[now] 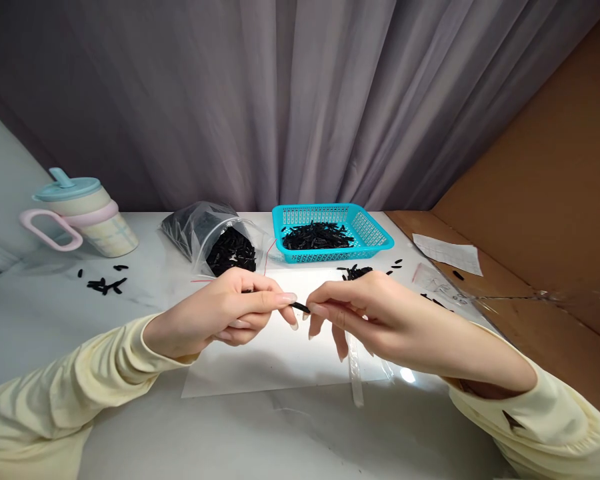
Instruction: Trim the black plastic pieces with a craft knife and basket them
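Over a white sheet (240,373), a small, slim black piece (301,307) with pointed ends is held between both hands. My left hand (235,308) pinches one end with thumb and forefinger. The other end is in the fingertips of my right hand (367,310), whose remaining fingers hang down. Similar pieces fill a clear zip bag (187,237) lying on its side behind my left hand. More of them lie in a turquoise plastic basket (330,256) at the back. A little heap of black pieces (359,272) shows just behind my right hand.
A tumbler with a pink handle (107,230) stands at the left, near scattered black pieces (105,287). A clear strip (355,383) lies below my right hand. Farther right are a small clear bag (433,280), a paper slip (450,253) and brown cardboard (540,180). A grey curtain (260,100) hangs behind.
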Motion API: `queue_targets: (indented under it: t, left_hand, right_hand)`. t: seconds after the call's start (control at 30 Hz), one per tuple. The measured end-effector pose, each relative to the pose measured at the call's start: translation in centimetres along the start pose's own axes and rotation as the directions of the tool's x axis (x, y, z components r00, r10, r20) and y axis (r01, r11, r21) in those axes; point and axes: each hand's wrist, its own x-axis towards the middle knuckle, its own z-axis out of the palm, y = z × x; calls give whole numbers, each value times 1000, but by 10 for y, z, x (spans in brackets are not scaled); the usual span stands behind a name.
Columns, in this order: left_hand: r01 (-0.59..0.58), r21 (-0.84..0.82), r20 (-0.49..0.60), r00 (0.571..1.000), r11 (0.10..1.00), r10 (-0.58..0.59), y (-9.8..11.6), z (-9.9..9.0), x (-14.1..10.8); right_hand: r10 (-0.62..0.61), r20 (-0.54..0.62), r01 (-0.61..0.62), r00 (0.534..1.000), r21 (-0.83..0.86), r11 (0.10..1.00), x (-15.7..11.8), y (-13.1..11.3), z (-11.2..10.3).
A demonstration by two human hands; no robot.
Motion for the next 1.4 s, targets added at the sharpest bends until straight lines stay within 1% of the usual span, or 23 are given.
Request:
queue_targets:
  t: [0.07, 0.13, 0.2, 0.3, 0.4, 0.53, 0.67, 0.77, 0.9, 1.03, 1.27, 1.4]
  left_hand:
    - [-2, 0, -4, 1000, 1000, 2, 0, 0, 0]
    - [-5, 4, -6, 1000, 1000, 5, 1, 0, 1]
    - [-8, 8, -4, 1000, 1000, 8, 0, 0, 1]
    - [-10, 20, -10, 1000, 1000, 10, 0, 1, 1]
    - [-21, 37, -17, 1000, 999, 22, -1, 1, 2]
    - [-58, 67, -35, 998, 996, 60, -1, 2, 2]
    - [-63, 75, -47, 997, 995, 67, -1, 3, 1]
    - [-53, 72, -40, 998, 996, 56, -1, 3, 1]
    - [-30, 45, -33, 999, 999, 32, -2, 3, 2]
    - [-11, 19, -17, 1000, 1000, 12, -1, 3, 2]
    - [20, -32, 20, 1000, 999, -19, -2, 3, -2]
    - [28, -45, 16, 1000, 999, -27, -1, 3, -2]
  right_hand:
    - [-3, -26, 2, 1000, -42, 999, 0, 1, 0]
    - [4, -53, -6, 999, -34, 999, 1, 2, -1]
    - [29, -44, -28, 999, 39, 999, 2, 3, -1]
    - [71, 47, -79, 996, 199, 977, 5, 4, 0]
    - [86, 116, -121, 990, 347, 930, 10, 5, 3]
    - [81, 175, -162, 981, 525, 836, 17, 9, 4]
    - [72, 229, -203, 971, 627, 752, 22, 13, 3]
    - [30, 245, -196, 969, 689, 698, 23, 17, 3]
    - [11, 280, -219, 960, 725, 652, 24, 20, 2]
    - [16, 297, -236, 955, 724, 649, 23, 21, 0]
    - [-38, 338, -230, 940, 713, 663, 20, 24, -4]
    - [-44, 359, -243, 932, 711, 659, 19, 24, -6]
